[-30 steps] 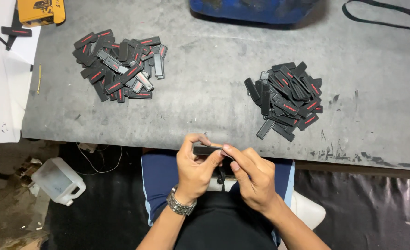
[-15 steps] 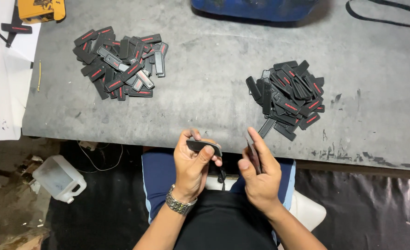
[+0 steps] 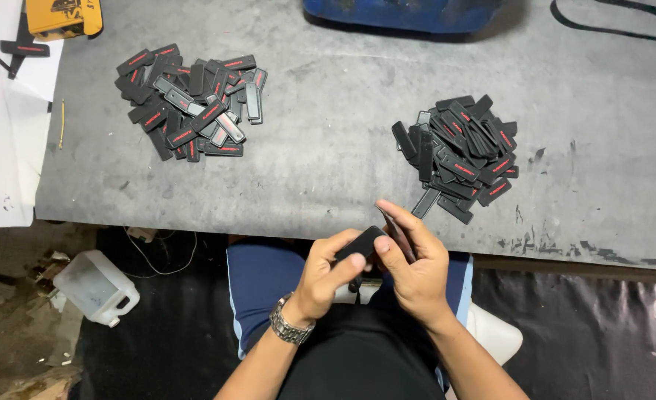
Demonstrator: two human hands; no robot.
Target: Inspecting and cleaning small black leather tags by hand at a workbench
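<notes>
My left hand (image 3: 328, 275), with a metal watch on the wrist, grips a small flat black plastic piece (image 3: 360, 243) in front of my lap, just below the table's near edge. My right hand (image 3: 414, 259) holds a second thin black strip (image 3: 396, 224) upright between thumb and fingers, close beside the left hand's piece. A pile of black pieces with red marks (image 3: 460, 147) lies on the grey table (image 3: 328, 141) just beyond my right hand. Another pile of similar pieces (image 3: 192, 106) lies at the far left.
A blue object (image 3: 409, 13) sits at the table's far edge, a yellow tool (image 3: 64, 15) at the far left corner, white paper (image 3: 5, 141) along the left. A black cable (image 3: 617, 22) lies top right. A clear plastic jug (image 3: 97, 287) stands on the floor.
A second ago both hands held the pieces together. They then separated, the right hand lifting its strip. Now the hands are close again, the two pieces nearly touching.
</notes>
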